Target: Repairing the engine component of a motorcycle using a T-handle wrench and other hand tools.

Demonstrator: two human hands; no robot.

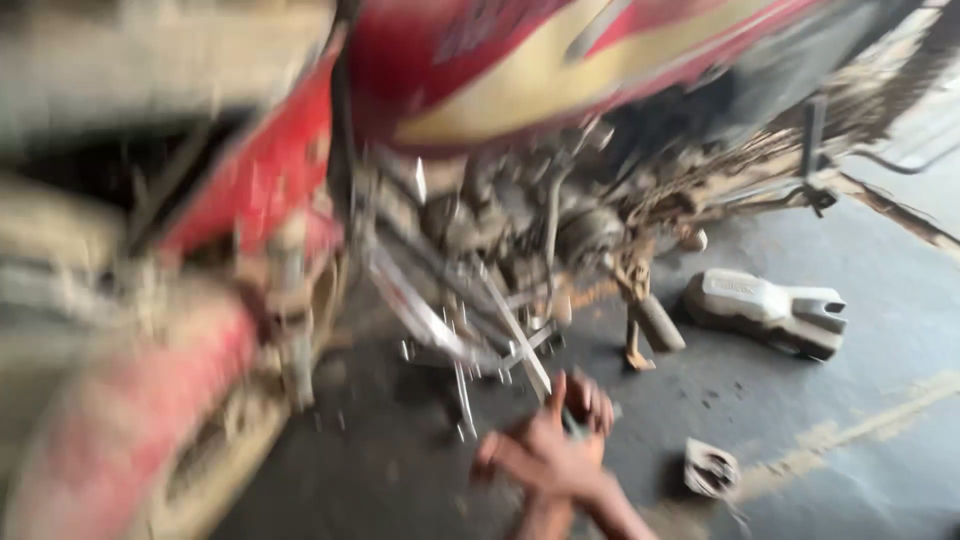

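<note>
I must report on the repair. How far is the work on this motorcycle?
Done, it seems: a grey cover and a small part lie on the floor, off the motorcycle. In hand: one hand, blurred, reaches under the engine; which hand and what it holds is unclear. Left: the removed parts are not yet refitted.

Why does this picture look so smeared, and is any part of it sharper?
Head view: motion blur smears the red motorcycle and the hand low in frame; which hand is unclear. The grey metal cover on the dim, evenly lit floor is sharpest.
</note>
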